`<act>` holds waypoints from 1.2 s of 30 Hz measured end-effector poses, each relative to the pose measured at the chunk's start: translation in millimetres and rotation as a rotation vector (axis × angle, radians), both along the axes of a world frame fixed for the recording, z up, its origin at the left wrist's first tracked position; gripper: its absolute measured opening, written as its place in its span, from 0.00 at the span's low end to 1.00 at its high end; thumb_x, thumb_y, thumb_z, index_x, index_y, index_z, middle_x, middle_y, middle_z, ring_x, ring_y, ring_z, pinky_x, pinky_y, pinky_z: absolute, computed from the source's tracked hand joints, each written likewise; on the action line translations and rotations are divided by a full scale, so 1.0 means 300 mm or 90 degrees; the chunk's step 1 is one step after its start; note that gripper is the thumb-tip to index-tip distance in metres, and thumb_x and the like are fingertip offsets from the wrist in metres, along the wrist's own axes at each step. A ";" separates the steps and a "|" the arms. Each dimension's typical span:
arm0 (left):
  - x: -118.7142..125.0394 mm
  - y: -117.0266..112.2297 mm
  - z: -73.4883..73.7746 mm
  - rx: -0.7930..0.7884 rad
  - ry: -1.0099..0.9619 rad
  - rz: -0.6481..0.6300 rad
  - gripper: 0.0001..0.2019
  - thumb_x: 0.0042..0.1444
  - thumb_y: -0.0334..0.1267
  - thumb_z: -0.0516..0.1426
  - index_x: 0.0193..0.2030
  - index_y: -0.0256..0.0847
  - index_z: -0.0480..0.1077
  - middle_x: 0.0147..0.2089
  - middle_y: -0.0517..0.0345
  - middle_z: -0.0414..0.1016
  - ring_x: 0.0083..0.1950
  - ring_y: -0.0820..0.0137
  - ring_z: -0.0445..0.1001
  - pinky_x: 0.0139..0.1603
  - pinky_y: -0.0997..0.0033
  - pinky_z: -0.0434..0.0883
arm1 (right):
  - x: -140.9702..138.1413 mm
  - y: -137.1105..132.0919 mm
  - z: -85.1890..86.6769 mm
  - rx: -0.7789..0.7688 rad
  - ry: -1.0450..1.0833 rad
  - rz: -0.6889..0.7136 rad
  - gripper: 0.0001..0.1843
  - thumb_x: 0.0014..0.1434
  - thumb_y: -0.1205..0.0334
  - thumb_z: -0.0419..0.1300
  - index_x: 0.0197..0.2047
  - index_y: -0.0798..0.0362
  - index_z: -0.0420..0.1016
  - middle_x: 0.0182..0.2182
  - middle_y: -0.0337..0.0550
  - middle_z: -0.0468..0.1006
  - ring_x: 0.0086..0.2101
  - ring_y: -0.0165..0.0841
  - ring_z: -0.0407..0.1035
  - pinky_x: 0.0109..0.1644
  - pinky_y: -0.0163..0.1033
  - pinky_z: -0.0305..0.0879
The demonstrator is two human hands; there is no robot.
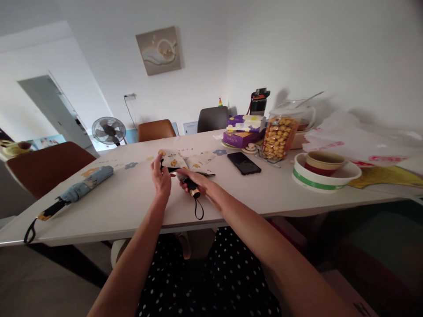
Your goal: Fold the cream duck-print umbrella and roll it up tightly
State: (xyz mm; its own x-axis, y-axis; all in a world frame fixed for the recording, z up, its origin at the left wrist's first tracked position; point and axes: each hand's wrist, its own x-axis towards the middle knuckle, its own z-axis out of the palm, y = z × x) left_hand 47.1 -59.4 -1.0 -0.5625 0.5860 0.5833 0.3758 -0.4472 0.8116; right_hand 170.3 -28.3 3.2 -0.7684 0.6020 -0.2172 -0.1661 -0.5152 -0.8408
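Note:
A white folding umbrella (200,162) with a small yellow print lies loosely gathered over the table's near middle, its canopy folds spread away from me. My right hand (195,178) is wrapped around its shaft by the black handle, whose gold end and black wrist loop point toward me. At the canopy's left edge, my left hand (161,175) is closed on the fabric and a dark strip; its fingertips are partly hidden. Far to the left lies a second umbrella (86,184), blue, rolled up, with a black handle and loop.
Right of my hands lies a black phone (244,163). Beyond it stand a purple tissue box (243,137), a snack jar (280,135) and a dark bottle (258,102). A paper bowl (325,182) holds a smaller one, beside a plastic bag (363,138). Chairs (156,130) line the white table (132,207).

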 end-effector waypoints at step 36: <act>-0.229 0.094 0.042 -0.412 -0.382 -0.093 0.14 0.51 0.46 0.57 0.31 0.36 0.64 0.23 0.60 0.64 0.21 0.74 0.66 0.21 0.75 0.66 | 0.011 -0.007 0.004 0.063 -0.118 -0.044 0.16 0.55 0.53 0.61 0.31 0.55 0.61 0.19 0.35 0.65 0.13 0.22 0.58 0.12 0.28 0.58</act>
